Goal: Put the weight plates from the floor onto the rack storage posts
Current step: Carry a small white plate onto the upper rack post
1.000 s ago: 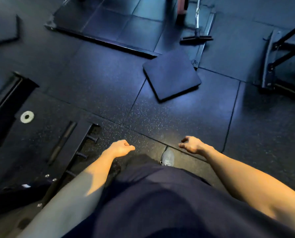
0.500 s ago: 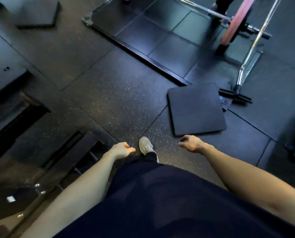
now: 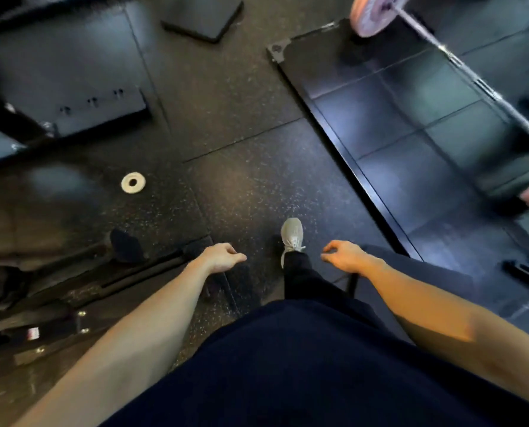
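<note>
Small white plate flat on the rubber floor, left of centre, well apart from both hands; best approached with a step to the left and forward, then a squat, not a bend from the waist; lies flush, so probably wants an edge tipped up or a finger hooked through the hole. Left hand loosely curled, holding nothing; right hand likewise slack and empty. Grey shoe between them at lower centre. Rack base dim and blurred at lower left; posts not clearly made out. Barbell at upper right, worth a wide berth.
</note>
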Available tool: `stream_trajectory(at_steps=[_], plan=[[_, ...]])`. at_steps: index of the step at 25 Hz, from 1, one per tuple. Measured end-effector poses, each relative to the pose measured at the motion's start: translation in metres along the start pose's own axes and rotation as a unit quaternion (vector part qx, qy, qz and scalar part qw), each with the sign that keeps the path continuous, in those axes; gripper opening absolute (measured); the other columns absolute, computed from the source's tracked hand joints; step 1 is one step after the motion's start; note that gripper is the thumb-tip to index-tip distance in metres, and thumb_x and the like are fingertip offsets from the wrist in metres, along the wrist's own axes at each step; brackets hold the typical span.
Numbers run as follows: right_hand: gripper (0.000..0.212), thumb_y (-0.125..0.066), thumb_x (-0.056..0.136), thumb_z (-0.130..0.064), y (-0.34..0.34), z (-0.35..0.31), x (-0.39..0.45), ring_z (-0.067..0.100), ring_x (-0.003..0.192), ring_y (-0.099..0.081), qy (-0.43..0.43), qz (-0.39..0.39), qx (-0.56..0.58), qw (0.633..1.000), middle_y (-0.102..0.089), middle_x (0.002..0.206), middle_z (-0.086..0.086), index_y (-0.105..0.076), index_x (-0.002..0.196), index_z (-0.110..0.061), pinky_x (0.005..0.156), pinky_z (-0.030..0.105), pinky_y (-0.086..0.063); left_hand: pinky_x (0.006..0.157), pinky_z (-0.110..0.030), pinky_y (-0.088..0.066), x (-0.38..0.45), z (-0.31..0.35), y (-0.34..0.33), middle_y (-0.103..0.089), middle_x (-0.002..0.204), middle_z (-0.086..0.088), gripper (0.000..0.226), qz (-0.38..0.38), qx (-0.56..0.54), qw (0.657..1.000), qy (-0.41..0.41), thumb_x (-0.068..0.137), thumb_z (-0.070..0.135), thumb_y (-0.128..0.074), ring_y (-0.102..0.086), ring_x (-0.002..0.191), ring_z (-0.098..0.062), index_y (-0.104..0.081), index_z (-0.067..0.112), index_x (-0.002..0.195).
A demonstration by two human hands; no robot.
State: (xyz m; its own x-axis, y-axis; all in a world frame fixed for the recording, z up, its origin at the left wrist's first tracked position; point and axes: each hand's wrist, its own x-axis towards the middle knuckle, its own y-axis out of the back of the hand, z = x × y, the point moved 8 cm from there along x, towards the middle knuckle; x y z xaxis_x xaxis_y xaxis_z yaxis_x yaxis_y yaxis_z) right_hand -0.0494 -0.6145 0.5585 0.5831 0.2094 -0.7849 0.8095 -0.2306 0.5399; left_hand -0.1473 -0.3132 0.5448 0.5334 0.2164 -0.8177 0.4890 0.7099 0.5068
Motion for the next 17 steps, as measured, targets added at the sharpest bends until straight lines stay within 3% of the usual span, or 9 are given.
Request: stream_trajectory(at_steps=[4, 10, 17], plan=[[0.044, -0.058, 0.09, -0.039, 0.07, -0.079, 0.097, 0.026, 0.114, -0.056, 0.049, -0.035, -0.046, 0.997, -0.058, 0.13, 0.008, -0.055, 0.127, -0.016, 0.094, 0.034, -0.045, 0.083, -0.032, -0.038, 0.058, -0.002, 0.071, -0.058, 0.126, 0.002, 0.048, 0.024, -0.061, 0.996, 0.053, 0.08, 0.063, -0.056, -0.054, 0.112, -0.02, -0.06, 0.028, 0.112], [0.042, -0.057, 0.091, -0.038, 0.161, -0.254, 0.2, 0.026, 0.111, -0.057, 0.149, -0.098, -0.168, 0.969, -0.058, 0.13, 0.007, -0.055, 0.126, -0.016, 0.092, 0.035, -0.045, 0.078, -0.033, -0.043, 0.099, -0.013, 0.183, -0.058, 0.111, 0.003, 0.04, 0.069, -0.2, 0.967, 0.139, 0.081, 0.063, -0.055, -0.053, 0.093, -0.018, -0.057, 0.029, 0.103], [0.047, -0.056, 0.091, -0.041, 0.161, -0.443, 0.27, 0.023, 0.092, -0.054, 0.231, -0.157, -0.308, 0.909, -0.058, 0.13, 0.011, -0.051, 0.131, -0.016, 0.078, 0.03, -0.041, 0.083, -0.033, -0.042, 0.127, -0.093, 0.248, -0.06, 0.119, -0.001, 0.047, 0.109, -0.351, 0.901, 0.232, 0.078, 0.063, -0.057, -0.055, 0.108, -0.023, -0.06, 0.026, 0.107]])
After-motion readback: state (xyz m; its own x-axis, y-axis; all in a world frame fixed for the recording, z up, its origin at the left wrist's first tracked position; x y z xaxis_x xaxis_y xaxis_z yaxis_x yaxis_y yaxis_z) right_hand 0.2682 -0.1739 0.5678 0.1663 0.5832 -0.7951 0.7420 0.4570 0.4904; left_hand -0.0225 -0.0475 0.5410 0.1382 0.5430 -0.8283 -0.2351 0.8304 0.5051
